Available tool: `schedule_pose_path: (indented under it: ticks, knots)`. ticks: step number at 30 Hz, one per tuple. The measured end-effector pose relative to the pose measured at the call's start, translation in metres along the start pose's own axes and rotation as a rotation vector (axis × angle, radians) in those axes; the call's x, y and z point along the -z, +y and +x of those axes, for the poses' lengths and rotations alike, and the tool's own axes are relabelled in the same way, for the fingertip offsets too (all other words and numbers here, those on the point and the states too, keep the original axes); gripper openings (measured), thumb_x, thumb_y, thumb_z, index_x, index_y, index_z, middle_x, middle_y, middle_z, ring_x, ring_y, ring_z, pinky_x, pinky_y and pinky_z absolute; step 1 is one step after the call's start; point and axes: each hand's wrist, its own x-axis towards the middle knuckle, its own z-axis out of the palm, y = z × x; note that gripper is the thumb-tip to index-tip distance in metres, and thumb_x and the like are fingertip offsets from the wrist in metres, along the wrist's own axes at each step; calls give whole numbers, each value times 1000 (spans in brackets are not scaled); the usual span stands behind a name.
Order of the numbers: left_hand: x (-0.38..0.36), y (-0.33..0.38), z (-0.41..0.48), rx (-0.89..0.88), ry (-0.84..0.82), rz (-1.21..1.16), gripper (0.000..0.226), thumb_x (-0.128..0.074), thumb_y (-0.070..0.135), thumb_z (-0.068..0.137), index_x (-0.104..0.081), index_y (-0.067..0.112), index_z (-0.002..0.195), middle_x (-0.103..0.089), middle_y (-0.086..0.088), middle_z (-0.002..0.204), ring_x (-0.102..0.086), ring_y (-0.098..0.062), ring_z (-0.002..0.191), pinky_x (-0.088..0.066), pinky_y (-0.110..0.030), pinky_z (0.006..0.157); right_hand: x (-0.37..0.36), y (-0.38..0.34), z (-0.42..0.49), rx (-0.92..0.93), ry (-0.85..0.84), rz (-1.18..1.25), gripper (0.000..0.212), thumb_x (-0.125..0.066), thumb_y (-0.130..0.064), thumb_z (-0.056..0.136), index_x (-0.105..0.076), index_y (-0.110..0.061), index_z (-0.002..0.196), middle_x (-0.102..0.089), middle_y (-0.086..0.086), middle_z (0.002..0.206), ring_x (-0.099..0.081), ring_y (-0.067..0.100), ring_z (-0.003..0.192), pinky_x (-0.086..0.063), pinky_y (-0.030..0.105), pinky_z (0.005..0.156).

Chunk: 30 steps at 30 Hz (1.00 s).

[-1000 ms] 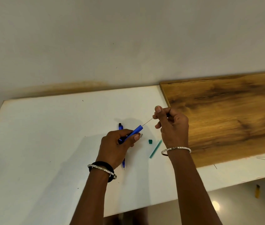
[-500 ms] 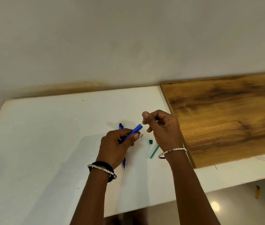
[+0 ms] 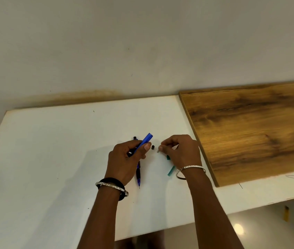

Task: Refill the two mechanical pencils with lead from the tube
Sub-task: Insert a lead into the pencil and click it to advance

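Note:
My left hand (image 3: 126, 159) grips a blue mechanical pencil (image 3: 146, 140), its open back end tilted up to the right. A second blue pencil (image 3: 138, 174) lies on the white table (image 3: 52, 150) under that hand, tip toward me. My right hand (image 3: 180, 151) rests low on the table, thumb and forefinger pinching a small white eraser piece (image 3: 158, 150). A small black cap (image 3: 153, 147) lies between the hands. The teal lead tube (image 3: 170, 171) lies under my right wrist, with its teal cap (image 3: 168, 157) beside it.
A wooden board (image 3: 250, 130) lies on the table to the right of my right hand. A few loose leads (image 3: 292, 177) lie near the table's front right edge. The wall runs along the back. A yellow object (image 3: 286, 215) lies on the floor below.
My right hand pushed the lead down into the held pencil, then dropped to the table and pinched the white eraser piece. My left hand has kept the pencil tilted.

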Motion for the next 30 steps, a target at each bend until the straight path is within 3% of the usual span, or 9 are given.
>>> schedule_pose_path:
  ticks: [4,9,12,16,19,21,25,30]
  knots:
    - [1,-1,0,-1,7,-2,25,-64,47,84,-76,28,94,-67,7,64,-55,2,61,-43,-6,57,-8,-5,-1,6,-12,-65,22,-81,-33,74,-77,-19,90,-75,-2,90,-56,5,71,-33,8,59]
    - [2,-1,0,2,13,10,25,-65,46,84,-76,24,89,-67,7,64,-55,3,60,-41,-4,57,-12,-7,-1,5,0,-129,19,-79,-32,76,-76,-18,89,-75,0,90,-58,10,77,-42,20,70]
    - [1,-1,0,4,12,11,26,-64,46,84,-77,24,91,-67,8,64,-54,3,60,-40,-3,57,-12,-7,-2,-12,-20,-104,17,-81,-29,75,-75,-17,86,-74,0,88,-60,11,77,-43,19,68]
    - [2,-2,0,9,12,7,26,-65,45,84,-77,24,91,-65,9,62,-53,4,58,-38,-2,56,-1,-5,1,-45,4,122,12,-83,-24,72,-75,-17,77,-72,-3,80,-61,7,69,-43,9,58]
    - [2,-2,1,11,16,12,25,-65,45,84,-76,25,91,-65,9,62,-53,2,58,-37,-1,55,11,-8,2,-99,28,521,7,-81,-20,75,-74,-20,78,-74,-5,79,-67,6,74,-48,12,64]
    - [1,-2,1,8,11,14,24,-64,46,84,-76,27,93,-66,9,63,-54,-3,61,-38,-1,56,14,-14,-1,-74,-22,702,6,-78,-18,78,-75,-20,82,-75,-7,77,-66,0,68,-48,10,59]
    - [0,-2,0,-14,-6,59,25,-62,48,84,-76,30,95,-67,10,65,-55,-6,63,-39,-1,57,10,-21,-3,25,-110,749,4,-74,-15,82,-74,-18,85,-75,-1,77,-63,2,64,-47,15,52]
    - [0,-2,0,-22,-1,84,27,-62,48,84,-76,27,96,-66,10,66,-54,-6,63,-38,-2,57,7,-21,-2,60,-153,761,3,-72,-12,83,-71,-12,86,-76,3,79,-69,12,69,-47,20,53]
